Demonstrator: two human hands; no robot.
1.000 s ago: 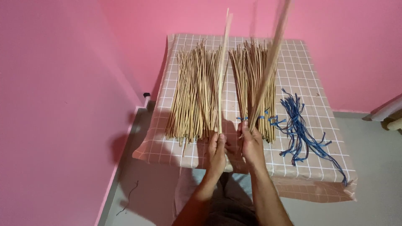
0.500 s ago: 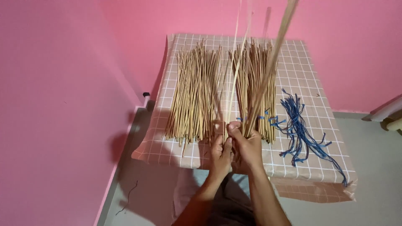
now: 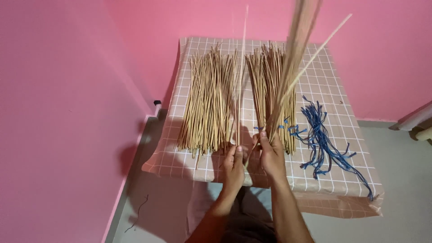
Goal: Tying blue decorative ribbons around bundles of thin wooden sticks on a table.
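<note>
Thin tan sticks (image 3: pixel 297 49) are standing raised in a small bunch, fanning upward and blurring toward the top, lower ends gathered above the table's near edge. One single stick (image 3: pixel 241 72) is rising almost vertical just left of that bunch. Both are crossing over two flat piles of like sticks lying behind.

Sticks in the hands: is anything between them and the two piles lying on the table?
Nothing visible. The left hand grips one thin stick; the right hand grips a blurred bunch. Both rise over the piles, with only bare checked tablecloth showing between.
</note>
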